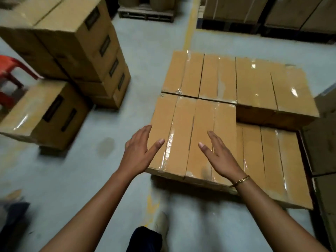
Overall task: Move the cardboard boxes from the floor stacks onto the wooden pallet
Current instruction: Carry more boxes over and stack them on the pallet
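We see tan cardboard boxes sealed with glossy clear tape lying flat and packed edge to edge on the right in 2 layers, with the near-right corner 1 layer lower. On the left stand 2 floor stacks of matching cartons with dark side labels. The nearer stack is lower.

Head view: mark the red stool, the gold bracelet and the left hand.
Red stool (9, 63): head view, top of seat.
Gold bracelet (240, 180): head view, chain links at wrist.
Left hand (138, 153): head view, back of hand.
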`<state>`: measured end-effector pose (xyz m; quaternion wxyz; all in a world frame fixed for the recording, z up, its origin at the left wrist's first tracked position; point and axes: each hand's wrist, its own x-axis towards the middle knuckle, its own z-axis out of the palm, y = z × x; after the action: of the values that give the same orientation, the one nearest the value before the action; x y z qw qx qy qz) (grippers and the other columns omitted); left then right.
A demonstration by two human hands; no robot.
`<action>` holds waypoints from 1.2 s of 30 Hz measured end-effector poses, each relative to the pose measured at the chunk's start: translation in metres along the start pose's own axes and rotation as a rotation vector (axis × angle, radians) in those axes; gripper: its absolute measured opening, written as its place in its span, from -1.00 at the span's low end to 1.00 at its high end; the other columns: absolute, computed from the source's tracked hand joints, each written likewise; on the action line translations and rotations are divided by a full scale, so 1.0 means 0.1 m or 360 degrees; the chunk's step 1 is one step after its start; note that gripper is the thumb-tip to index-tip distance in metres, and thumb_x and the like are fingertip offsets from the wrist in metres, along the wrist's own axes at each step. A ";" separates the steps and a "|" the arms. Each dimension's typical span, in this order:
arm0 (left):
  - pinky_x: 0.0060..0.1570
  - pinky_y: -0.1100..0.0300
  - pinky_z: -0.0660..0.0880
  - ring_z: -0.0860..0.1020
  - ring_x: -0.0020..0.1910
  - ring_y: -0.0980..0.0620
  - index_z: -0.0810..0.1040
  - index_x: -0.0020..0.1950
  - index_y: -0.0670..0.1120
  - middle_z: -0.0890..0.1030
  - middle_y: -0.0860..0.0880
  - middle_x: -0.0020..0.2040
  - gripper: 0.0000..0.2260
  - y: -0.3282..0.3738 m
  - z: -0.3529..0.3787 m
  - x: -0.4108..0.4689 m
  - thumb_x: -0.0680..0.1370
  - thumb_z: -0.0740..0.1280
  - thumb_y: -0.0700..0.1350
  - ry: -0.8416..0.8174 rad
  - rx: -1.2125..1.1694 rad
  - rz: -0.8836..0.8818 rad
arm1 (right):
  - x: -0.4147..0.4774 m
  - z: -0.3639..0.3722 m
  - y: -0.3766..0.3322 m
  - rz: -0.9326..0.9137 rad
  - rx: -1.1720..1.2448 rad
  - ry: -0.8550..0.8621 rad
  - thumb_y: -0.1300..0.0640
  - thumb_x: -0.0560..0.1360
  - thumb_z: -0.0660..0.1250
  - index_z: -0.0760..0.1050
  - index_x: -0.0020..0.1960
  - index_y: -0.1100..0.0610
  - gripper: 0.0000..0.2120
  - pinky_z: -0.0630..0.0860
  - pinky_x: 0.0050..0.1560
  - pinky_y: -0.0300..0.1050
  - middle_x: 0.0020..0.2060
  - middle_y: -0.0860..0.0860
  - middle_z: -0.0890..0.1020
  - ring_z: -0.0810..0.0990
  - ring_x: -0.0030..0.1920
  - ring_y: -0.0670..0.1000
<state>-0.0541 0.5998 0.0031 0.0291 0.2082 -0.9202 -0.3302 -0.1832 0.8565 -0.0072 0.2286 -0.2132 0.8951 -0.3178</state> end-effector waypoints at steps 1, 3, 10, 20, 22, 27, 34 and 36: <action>0.50 -0.07 0.14 0.18 0.59 0.03 0.15 0.64 0.07 0.24 0.05 0.62 -0.25 -0.03 -0.20 -0.03 0.56 0.05 0.45 0.0023 0.0001 -0.0021 | 0.00 -0.03 -0.19 -0.0008 0.0015 -0.0007 -0.37 0.58 0.05 -0.01 0.66 -0.07 -0.25 0.08 0.59 0.06 0.64 -0.12 0.07 0.05 0.62 -0.07; 0.50 -0.08 0.14 0.17 0.59 0.02 0.16 0.64 0.06 0.23 0.04 0.63 -0.27 -0.13 -0.60 -0.08 0.58 0.12 0.43 0.0066 0.0005 -0.0071 | 0.02 -0.03 -0.57 -0.0033 0.0038 -0.0026 -0.38 0.55 0.05 0.00 0.66 -0.07 -0.22 0.07 0.56 -0.01 0.64 -0.11 0.08 0.07 0.62 -0.05; 0.52 -0.04 0.10 0.15 0.60 0.04 0.17 0.64 0.11 0.22 0.07 0.63 -0.34 -0.97 -1.88 0.04 0.61 0.13 0.36 0.0140 -0.0070 -0.0296 | 0.60 0.43 -1.87 -0.0129 0.0225 -0.0074 -0.33 0.59 0.13 0.06 0.64 -0.11 -0.30 0.12 0.55 -0.04 0.62 -0.12 0.15 0.13 0.60 -0.06; 0.50 -0.22 0.23 0.29 0.54 0.01 0.30 0.58 0.14 0.33 0.07 0.57 -0.29 -2.45 -3.47 0.60 0.53 0.13 0.49 0.0189 -0.0311 -0.0580 | 1.79 1.45 -3.53 -0.0081 0.0546 -0.0250 -0.22 0.60 0.22 0.18 0.62 -0.03 -0.34 0.21 0.42 -0.14 0.58 -0.11 0.25 0.29 0.48 -0.12; 0.51 -0.22 0.23 0.29 0.54 0.01 0.30 0.57 0.15 0.33 0.08 0.57 -0.34 -2.66 -3.62 0.74 0.55 0.14 0.43 0.0199 -0.0342 -0.0621 | 2.07 1.62 -3.75 -0.0085 0.0513 -0.0318 -0.18 0.63 0.21 0.19 0.62 -0.02 -0.39 0.20 0.44 -0.12 0.58 -0.11 0.26 0.30 0.45 -0.14; 0.50 -0.08 0.26 0.32 0.52 0.00 0.32 0.58 0.12 0.34 0.07 0.55 -0.41 -3.34 -3.91 1.23 0.60 0.18 0.34 0.0215 -0.0378 -0.0741 | 2.95 2.10 -4.32 -0.0123 0.0433 -0.0463 -0.16 0.65 0.22 0.22 0.61 0.00 -0.41 0.24 0.37 -0.17 0.56 -0.10 0.31 0.36 0.39 -0.15; 0.46 -0.03 0.32 0.37 0.48 0.01 0.38 0.54 0.11 0.40 0.05 0.52 -0.34 -4.08 -4.37 1.78 0.54 0.20 0.43 0.0337 -0.0549 -0.0937 | 3.99 2.78 -5.19 -0.0188 0.0300 -0.0812 -0.17 0.64 0.24 0.25 0.60 -0.01 -0.42 0.25 0.28 -0.22 0.54 -0.09 0.34 0.41 0.38 -0.12; 0.45 -0.02 0.32 0.38 0.47 0.02 0.38 0.54 0.10 0.41 0.07 0.50 -0.33 -4.26 -4.50 1.85 0.53 0.20 0.43 0.0378 -0.0579 -0.0979 | 4.19 2.96 -5.45 -0.0212 0.0216 -0.0935 -0.20 0.63 0.23 0.22 0.61 0.00 -0.38 0.26 0.28 -0.21 0.54 -0.08 0.33 0.42 0.40 -0.08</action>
<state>0.0185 -0.0389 0.0746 0.0715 0.5032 -0.7312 -0.4550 -0.2299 0.1108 0.0363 0.4699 -0.3384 0.7516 -0.3159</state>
